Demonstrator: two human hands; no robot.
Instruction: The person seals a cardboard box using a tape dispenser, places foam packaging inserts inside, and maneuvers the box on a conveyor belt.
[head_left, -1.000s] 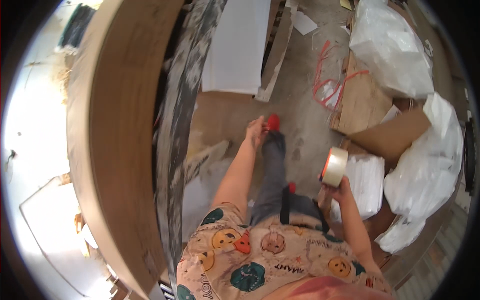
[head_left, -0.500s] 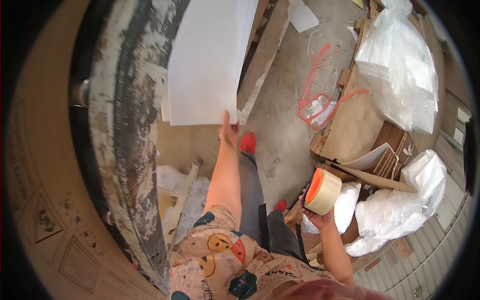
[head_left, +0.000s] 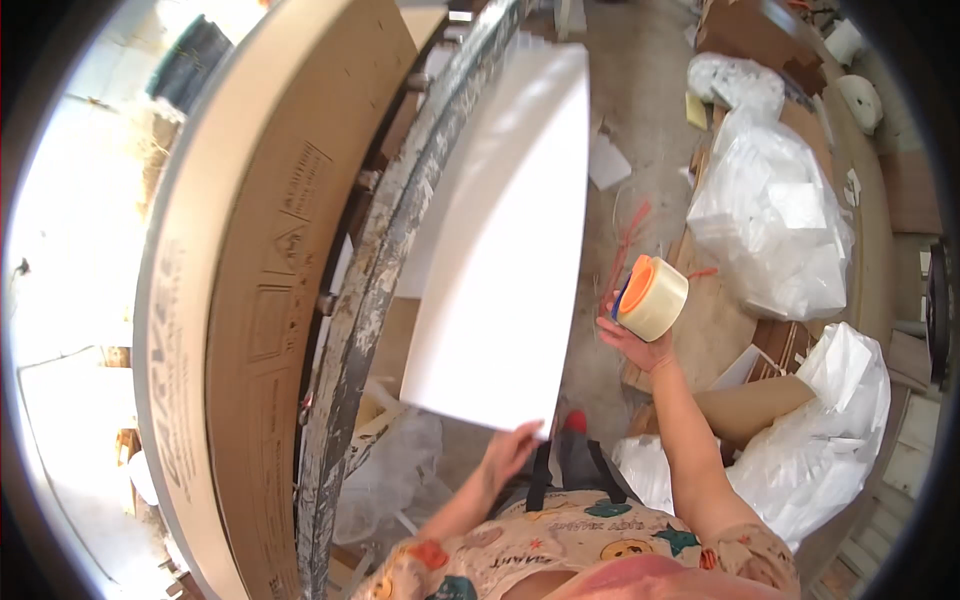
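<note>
My left hand [head_left: 512, 452] pinches the near right corner of a large white sheet [head_left: 500, 300], which looks like board or foam. The sheet stretches away from me, bowed slightly, over a second pale sheet [head_left: 447, 235] on its left. In my right hand [head_left: 645, 345] is a packing tape dispenser [head_left: 638, 285] with an orange hub and a blue edge, carrying a wide roll of yellowish tape [head_left: 661, 302]. My fingers wrap its underside and left side, partly hidden. The dispenser is held up to the right of the white sheet, apart from it.
A worn, paint-chipped beam [head_left: 375, 270] runs along the left, with a big cardboard carton [head_left: 270, 250] beyond it. Clear plastic bags of white pieces [head_left: 770, 220] lie on cardboard at right. Red strapping [head_left: 628, 240] and paper scraps [head_left: 607, 162] litter the floor.
The white sheet has come toward me with my left hand still on its corner. My right hand has moved forward and up with the tape dispenser. The view has shifted, showing more carton.
</note>
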